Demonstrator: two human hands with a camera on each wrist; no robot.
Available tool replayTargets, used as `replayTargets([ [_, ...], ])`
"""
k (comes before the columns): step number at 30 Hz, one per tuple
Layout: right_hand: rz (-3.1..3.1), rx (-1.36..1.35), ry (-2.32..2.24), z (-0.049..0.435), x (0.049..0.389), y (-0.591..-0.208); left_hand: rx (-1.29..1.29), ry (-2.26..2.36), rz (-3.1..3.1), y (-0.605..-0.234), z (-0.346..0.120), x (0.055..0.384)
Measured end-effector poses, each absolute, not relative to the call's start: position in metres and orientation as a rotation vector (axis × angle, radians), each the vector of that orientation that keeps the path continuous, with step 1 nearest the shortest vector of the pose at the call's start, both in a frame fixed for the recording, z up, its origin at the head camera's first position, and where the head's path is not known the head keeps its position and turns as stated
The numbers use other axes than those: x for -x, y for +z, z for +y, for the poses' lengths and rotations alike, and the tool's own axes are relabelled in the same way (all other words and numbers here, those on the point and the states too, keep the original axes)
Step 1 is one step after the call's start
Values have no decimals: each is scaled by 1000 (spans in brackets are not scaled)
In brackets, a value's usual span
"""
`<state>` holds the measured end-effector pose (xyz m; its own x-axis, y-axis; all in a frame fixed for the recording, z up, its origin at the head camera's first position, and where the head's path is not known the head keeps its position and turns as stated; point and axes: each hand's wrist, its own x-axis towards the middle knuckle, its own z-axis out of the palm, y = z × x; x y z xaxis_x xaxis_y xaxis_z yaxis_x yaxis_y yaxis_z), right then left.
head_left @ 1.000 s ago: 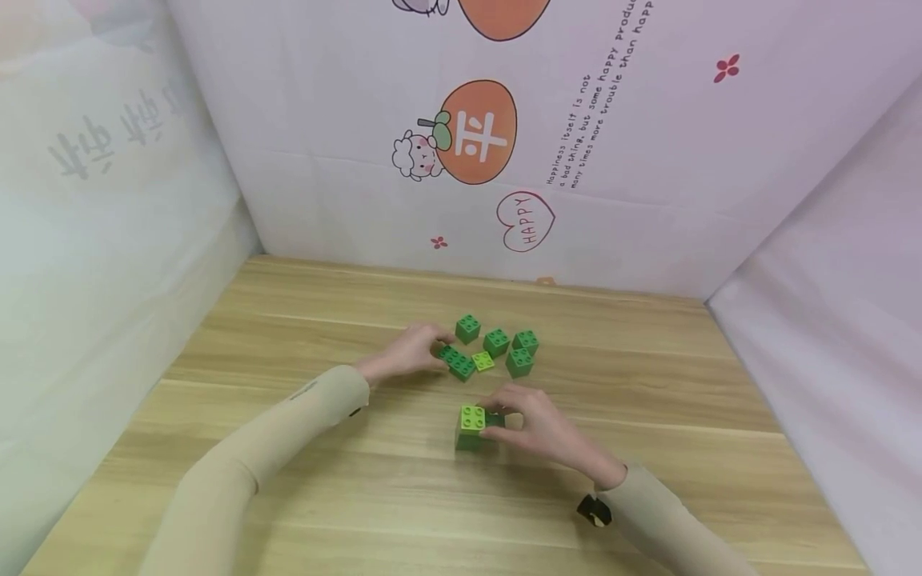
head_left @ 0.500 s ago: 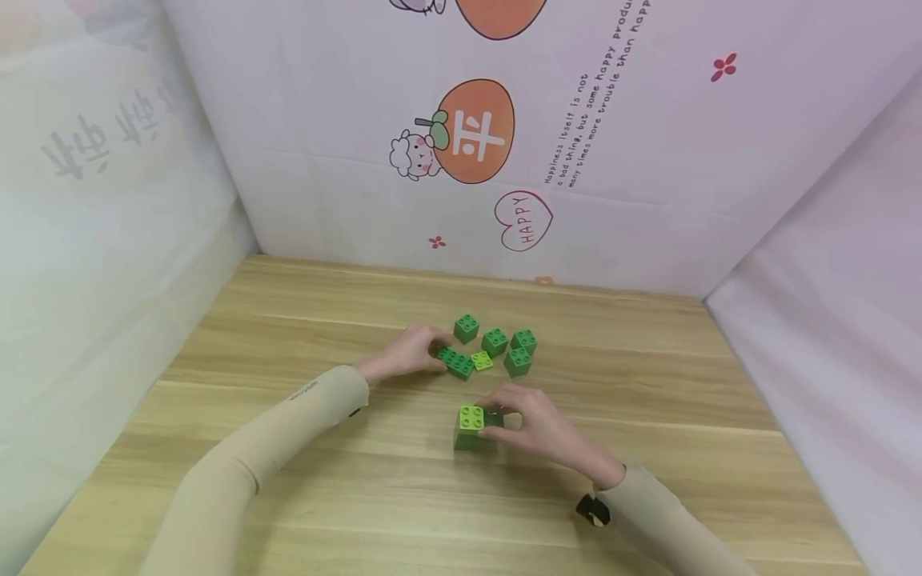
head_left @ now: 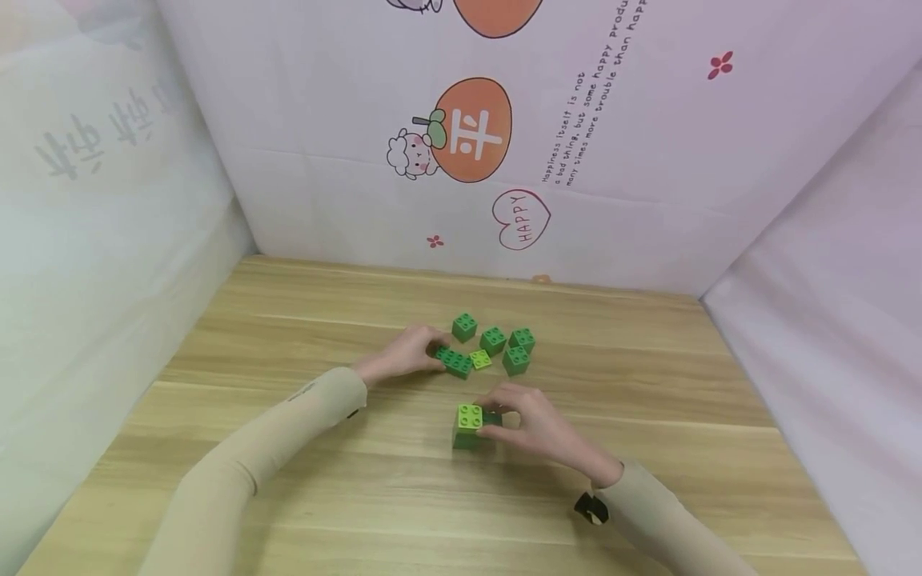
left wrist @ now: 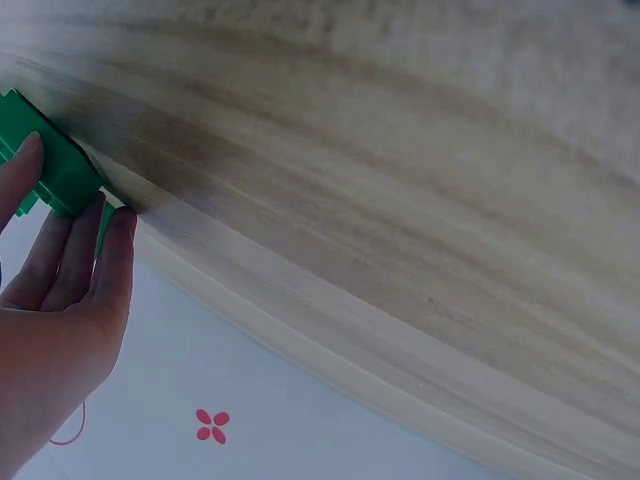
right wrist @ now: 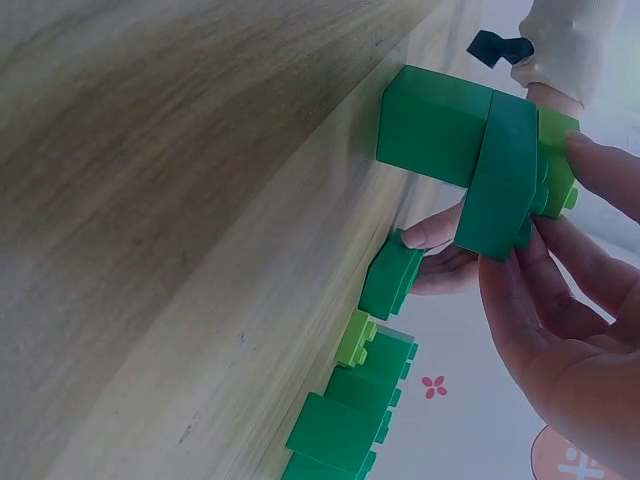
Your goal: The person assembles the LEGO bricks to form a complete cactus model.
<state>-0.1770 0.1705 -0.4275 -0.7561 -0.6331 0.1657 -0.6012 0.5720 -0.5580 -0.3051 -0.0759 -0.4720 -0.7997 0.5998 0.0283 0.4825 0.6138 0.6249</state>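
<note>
My left hand point(head_left: 412, 350) pinches a long dark green toy building brick point(head_left: 455, 362) lying on the table; the left wrist view has the thumb on one side and fingers on the other. Nearer to me, my right hand point(head_left: 533, 420) holds a small stack between thumb and fingers. The right wrist view gives its layers: a green block point(right wrist: 435, 122) at the bottom, a dark green brick point(right wrist: 505, 180) across it and overhanging, and a lime brick point(right wrist: 556, 150) on top. A loose lime brick point(head_left: 481, 359) lies beside the long brick's right end.
Several square green bricks stand behind and right of the long one, among them a back brick point(head_left: 464, 326), a middle brick point(head_left: 493, 341) and a right brick point(head_left: 516, 361). The wooden table point(head_left: 346, 496) meets a printed cloth wall point(head_left: 346, 208) at the back, with cloth walls on both sides.
</note>
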Motion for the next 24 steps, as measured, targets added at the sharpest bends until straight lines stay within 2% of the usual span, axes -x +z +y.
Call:
replayTargets([
  [24, 2734, 1091, -942, 172, 178, -428, -862, 1090, 2656, -448, -95, 274],
])
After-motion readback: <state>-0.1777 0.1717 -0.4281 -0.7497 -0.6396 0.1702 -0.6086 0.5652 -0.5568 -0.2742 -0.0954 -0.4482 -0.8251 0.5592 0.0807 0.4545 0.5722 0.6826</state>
